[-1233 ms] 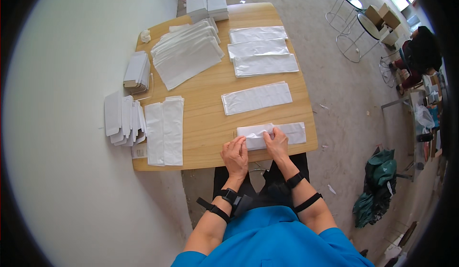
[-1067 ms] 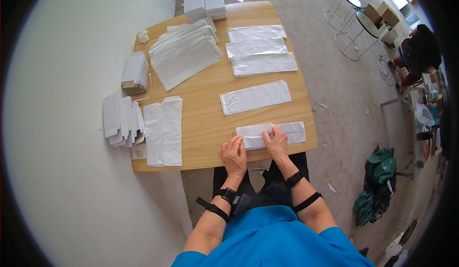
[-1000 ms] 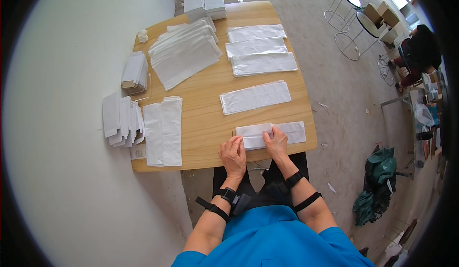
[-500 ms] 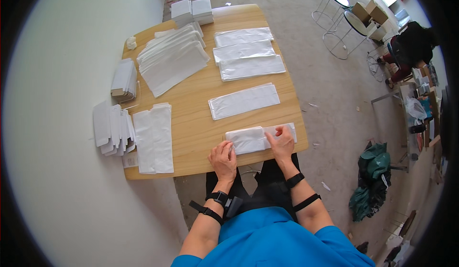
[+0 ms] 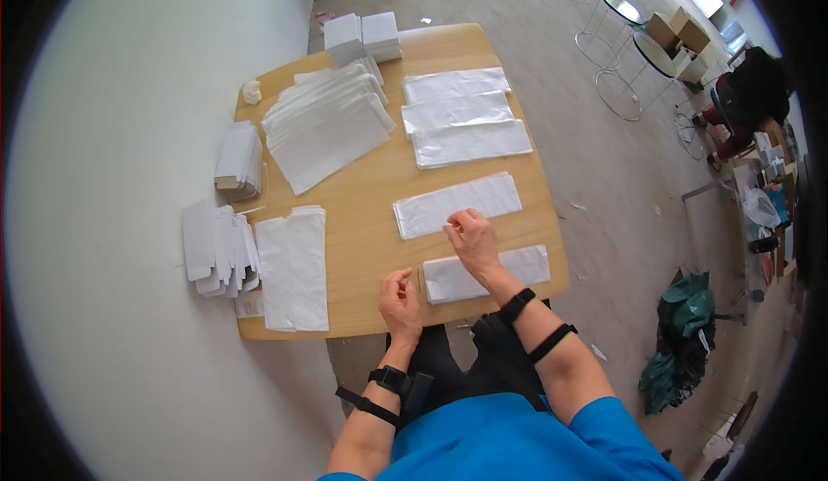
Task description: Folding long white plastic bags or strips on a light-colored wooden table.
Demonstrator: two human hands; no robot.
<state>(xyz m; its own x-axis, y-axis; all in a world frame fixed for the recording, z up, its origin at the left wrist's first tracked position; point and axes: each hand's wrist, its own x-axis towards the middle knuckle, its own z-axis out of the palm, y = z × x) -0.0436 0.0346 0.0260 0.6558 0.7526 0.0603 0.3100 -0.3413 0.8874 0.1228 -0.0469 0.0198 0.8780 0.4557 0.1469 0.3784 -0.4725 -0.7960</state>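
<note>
as seen from above, white sheet (image 5: 459,205) under right fingers (image 5: 460,220)

From my seat the view is bright and evenly lit, daylight seeming to come from the upper right. The white plastic bags (image 5: 466,128) on the light wooden table (image 5: 371,222) look slightly washed out, and shadows stay soft. Fisheye bending curves the table edges, a black vignette rings the frame, and detail softens toward the rim.
</note>
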